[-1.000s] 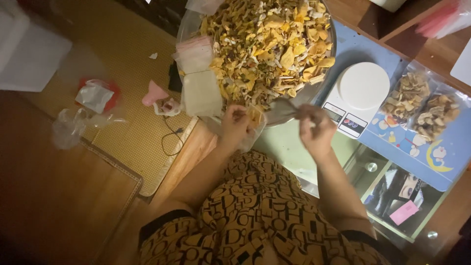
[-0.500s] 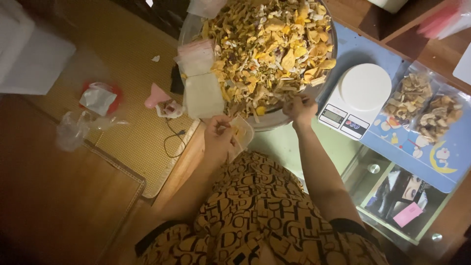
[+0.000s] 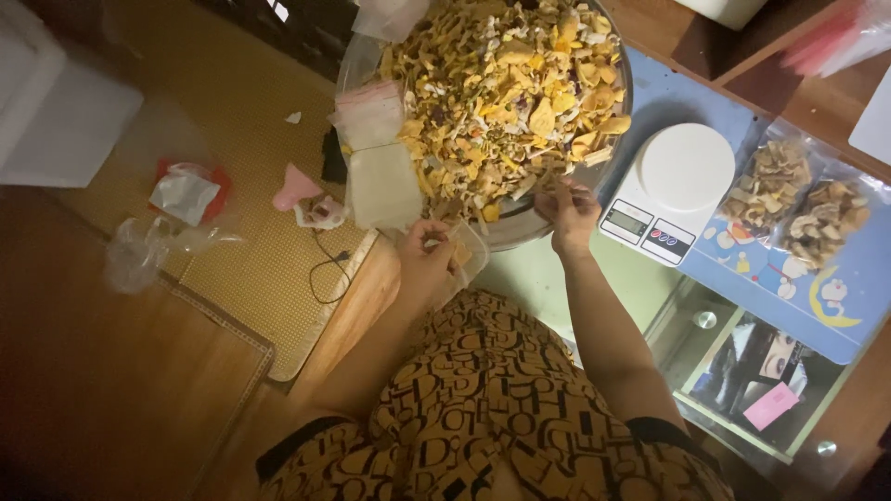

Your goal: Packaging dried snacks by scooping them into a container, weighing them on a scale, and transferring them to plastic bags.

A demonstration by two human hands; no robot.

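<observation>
In the head view, a small clear bag is held by the left hand just below the rim of a large metal bowl, above the near edge of the table. The fingers of that hand are curled around the bag's left side, and a few yellow pieces can be seen inside the bag. The right hand is placed at the near rim of the bowl, with its fingertips pinched on some of the dried fruit pieces that are heaped in the bowl; how much is gripped cannot be told. The two hands are kept apart, the bag to the left and the pinch to the right.

A stack of empty bags is laid against the bowl's left side. A white kitchen scale is set just right of the bowl on a blue mat. Two filled bags are laid on that mat, to the right of the scale. On the woven mat on the floor to the left, crumpled plastic and a pink scrap are scattered.
</observation>
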